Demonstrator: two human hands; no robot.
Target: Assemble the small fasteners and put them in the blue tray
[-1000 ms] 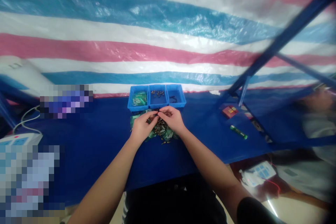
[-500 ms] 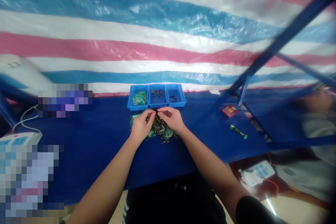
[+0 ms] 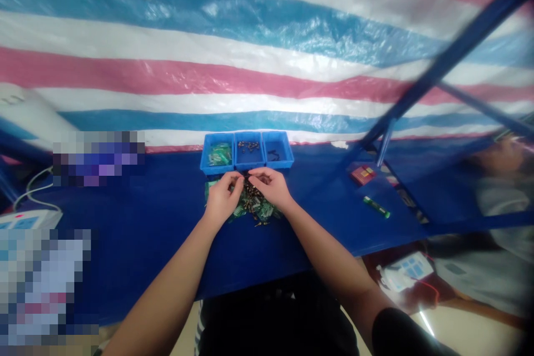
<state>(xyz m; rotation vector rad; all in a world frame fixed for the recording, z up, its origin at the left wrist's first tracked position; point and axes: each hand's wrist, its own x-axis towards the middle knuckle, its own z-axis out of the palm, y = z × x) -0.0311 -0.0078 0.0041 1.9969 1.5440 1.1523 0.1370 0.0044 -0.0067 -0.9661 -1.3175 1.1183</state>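
- Three open, boxy blue plastic bins (image 3: 249,166), side by side on the smooth, dark-blue surface (image 3: 334,206).
- Contents, left to right: glossy green pieces (image 3: 220,154); small metallic-looking bits (image 3: 248,146); slim dark strips (image 3: 273,154).
- Loose pile (image 3: 253,200) of green slivers and brassy bits, just in front of bins, between the hands.
- Left hand (image 3: 225,194) and right hand (image 3: 271,186): fingers curved, thumbs near fingertips, above pile's far side; cannot tell whether either pinches a piece.

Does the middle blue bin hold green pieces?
No, the middle blue bin holds small metallic-looking parts, while green pieces lie in the left blue bin.
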